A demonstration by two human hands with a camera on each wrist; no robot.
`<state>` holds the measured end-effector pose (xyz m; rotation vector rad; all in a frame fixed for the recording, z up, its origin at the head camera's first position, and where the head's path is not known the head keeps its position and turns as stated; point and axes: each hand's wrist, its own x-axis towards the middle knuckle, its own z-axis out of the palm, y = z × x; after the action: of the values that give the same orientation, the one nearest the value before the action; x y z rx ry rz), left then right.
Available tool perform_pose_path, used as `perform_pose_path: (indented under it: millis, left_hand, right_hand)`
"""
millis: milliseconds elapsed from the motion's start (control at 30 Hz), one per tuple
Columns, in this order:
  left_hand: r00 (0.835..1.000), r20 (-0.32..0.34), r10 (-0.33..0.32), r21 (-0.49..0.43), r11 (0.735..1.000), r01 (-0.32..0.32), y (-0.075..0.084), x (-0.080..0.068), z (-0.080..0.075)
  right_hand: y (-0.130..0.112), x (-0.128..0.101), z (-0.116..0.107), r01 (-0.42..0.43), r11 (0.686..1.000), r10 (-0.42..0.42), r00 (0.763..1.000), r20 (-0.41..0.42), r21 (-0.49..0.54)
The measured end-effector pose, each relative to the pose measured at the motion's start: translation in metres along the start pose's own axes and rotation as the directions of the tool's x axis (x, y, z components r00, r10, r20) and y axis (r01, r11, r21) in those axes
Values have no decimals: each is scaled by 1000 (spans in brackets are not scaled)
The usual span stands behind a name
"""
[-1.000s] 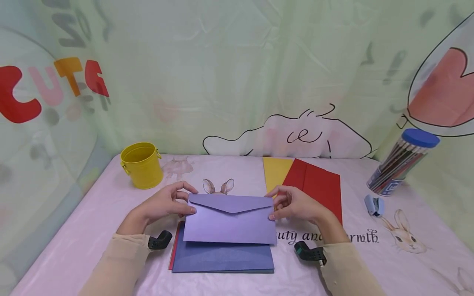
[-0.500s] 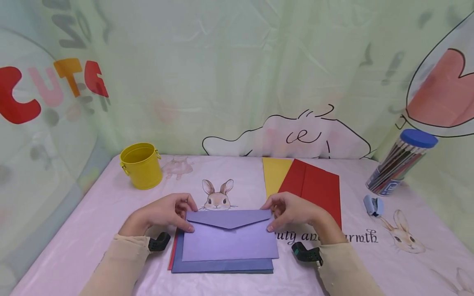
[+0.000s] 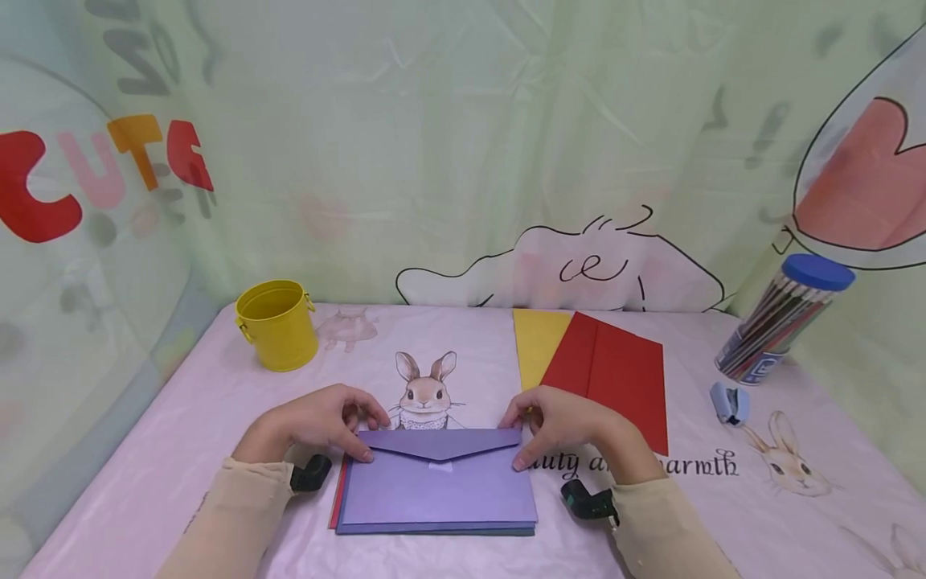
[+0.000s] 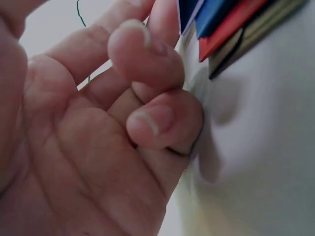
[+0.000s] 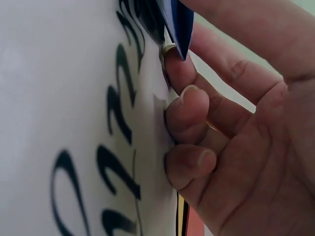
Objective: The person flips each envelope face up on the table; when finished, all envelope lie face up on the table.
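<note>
A light purple envelope (image 3: pixel 437 503), flap side up, lies over a stack in front of me in the head view. My left hand (image 3: pixel 311 420) pinches its upper left corner between thumb and fingers. At the upper right corner, my right hand (image 3: pixel 567 426) pinches it the same way. Below it, edges of a blue envelope (image 3: pixel 434 529) and a red envelope (image 3: pixel 337 503) stick out. The left wrist view shows the stacked edges, with a dark envelope (image 4: pixel 246 42) under the red one. Curled lower fingers (image 5: pixel 189 110) of the right hand rest against the tablecloth.
Behind the right hand lie a larger red envelope (image 3: pixel 625 386) and a yellow envelope (image 3: pixel 538 338). A yellow bucket (image 3: pixel 282 334) stands at the back left. On the right are a blue-lidded tub of pencils (image 3: pixel 784 322) and a small light-blue stapler-like item (image 3: pixel 731 404).
Both hands have brought the purple envelope down and toward me, so that it now covers most of the blue one. More of the printed rabbit shows behind it.
</note>
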<state>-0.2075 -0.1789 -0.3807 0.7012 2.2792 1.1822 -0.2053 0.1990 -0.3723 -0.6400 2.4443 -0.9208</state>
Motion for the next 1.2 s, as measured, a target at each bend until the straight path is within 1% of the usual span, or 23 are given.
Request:
perform_pose_path:
  millis: [300,400,533,700,900,1200]
  left_hand:
    - [1000,13,-27,6,1000,27,0,-1,0]
    - [999,30,-19,-8,1000,19,-1,-1,0]
    - [999,45,-5,6,1000,4,-2,-2,0]
    - [999,44,-2,40,999,0,-1,-2,0]
    - [999,43,-13,41,999,12,0,-2,0]
    - [999,40,-10,48,999,8,1,-2,1]
  right_hand:
    - [-5,1,2,-15,1000,15,1000,2,-18]
    - [-7,1,3,-12,1000,12,1000,1,-25]
    - [-8,2,5,-5,999,5,1000,1,-35]
    - [-9,2,7,-17,999,17,1000,-5,-36]
    - [-9,2,7,-22,999,22,1000,-4,-28]
    - [-9,2,7,-28,999,28,1000,0,-29]
